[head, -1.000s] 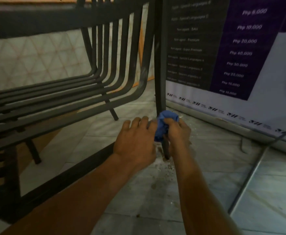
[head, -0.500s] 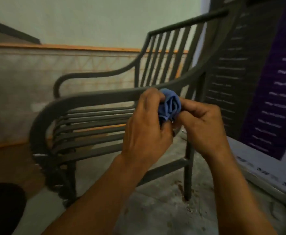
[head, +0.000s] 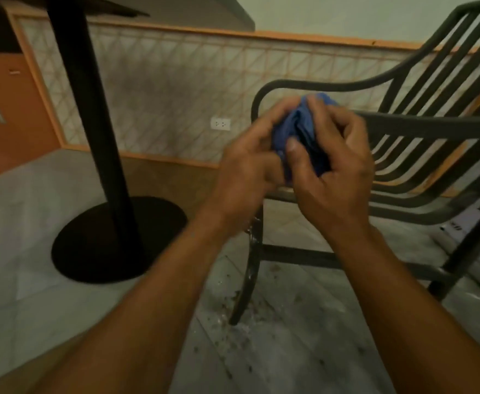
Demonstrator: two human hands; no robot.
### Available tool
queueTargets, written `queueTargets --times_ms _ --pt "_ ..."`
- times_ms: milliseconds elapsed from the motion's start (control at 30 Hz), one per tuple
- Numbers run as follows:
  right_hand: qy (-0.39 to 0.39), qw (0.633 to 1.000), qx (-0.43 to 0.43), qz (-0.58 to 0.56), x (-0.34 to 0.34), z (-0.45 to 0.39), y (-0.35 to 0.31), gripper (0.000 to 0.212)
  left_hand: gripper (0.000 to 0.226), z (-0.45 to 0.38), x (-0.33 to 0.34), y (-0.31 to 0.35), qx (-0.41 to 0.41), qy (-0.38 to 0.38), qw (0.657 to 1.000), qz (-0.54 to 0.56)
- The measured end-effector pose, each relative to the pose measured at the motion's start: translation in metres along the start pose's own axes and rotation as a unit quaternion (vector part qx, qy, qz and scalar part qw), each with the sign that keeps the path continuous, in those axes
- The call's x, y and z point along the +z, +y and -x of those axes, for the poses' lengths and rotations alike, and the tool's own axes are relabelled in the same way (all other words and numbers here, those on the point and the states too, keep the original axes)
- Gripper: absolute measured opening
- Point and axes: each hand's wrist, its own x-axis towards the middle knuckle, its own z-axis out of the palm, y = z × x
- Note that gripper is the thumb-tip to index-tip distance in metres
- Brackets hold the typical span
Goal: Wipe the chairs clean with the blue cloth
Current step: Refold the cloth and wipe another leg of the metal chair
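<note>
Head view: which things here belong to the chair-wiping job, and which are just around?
Job:
cloth, bunched between both hands
left hand
right hand
chair

Just around:
table pedestal and base
wall socket
debris on the floor

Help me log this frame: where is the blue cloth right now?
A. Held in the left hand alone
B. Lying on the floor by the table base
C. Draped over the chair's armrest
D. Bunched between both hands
D: the blue cloth is bunched up between the left hand and the right hand, in front of the chair.
</note>
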Motion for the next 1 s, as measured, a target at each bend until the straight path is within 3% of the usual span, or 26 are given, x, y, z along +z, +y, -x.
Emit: queueTargets --times_ms 67,167,233,333,433,533,667,800,933,1000 --pt "0.043 0.999 -0.018 0.022 0.016 0.003 0.001 0.044 0.058 -0.012 -0.014 0.012 0.011 0.015 0.987 -0.16" --pt "0.066 0.998 -0.002 0.007 0.044 0.006 0.004 0.04 0.037 -0.026 -0.026 0.015 0.098 0.097 0.893 -0.429" --pt "0.082 0.996 0.03 -0.007 0.055 0.009 0.004 0.036 0.033 -0.024 -0.026 0.005 0.134 0.066 0.855 -0.496" --pt "0.074 0.996 0.034 0.037 0.07 0.02 0.002 0.043 0.041 -0.012 -0.035 -0.011 0.136 0.034 0.871 -0.471" --pt "0.043 0.995 0.009 0.088 0.08 0.033 0.004 0.05 0.051 0.0 -0.048 -0.022 0.078 0.044 0.894 -0.438" --pt "0.039 0.993 -0.014 0.108 0.085 0.04 0.011 0.045 0.049 0.003 -0.057 -0.023 0.107 0.044 0.864 -0.489" --pt "0.032 0.998 -0.001 0.046 0.093 0.059 0.017 0.054 0.058 -0.004 -0.06 -0.023 0.114 -0.071 0.818 -0.56" --pt "-0.077 0.986 -0.007 0.15 0.096 0.122 0.038 0.049 0.064 -0.007 -0.058 -0.03 0.078 -0.156 0.785 -0.594" --pt "-0.219 0.961 0.077 0.154 0.085 0.194 0.051 0.05 0.06 -0.008 -0.061 -0.038 0.107 -0.153 0.763 -0.619" --pt "-0.219 0.961 0.093 0.141 0.078 0.202 0.047 0.048 0.056 -0.008 -0.065 -0.042 0.122 -0.157 0.754 -0.626"
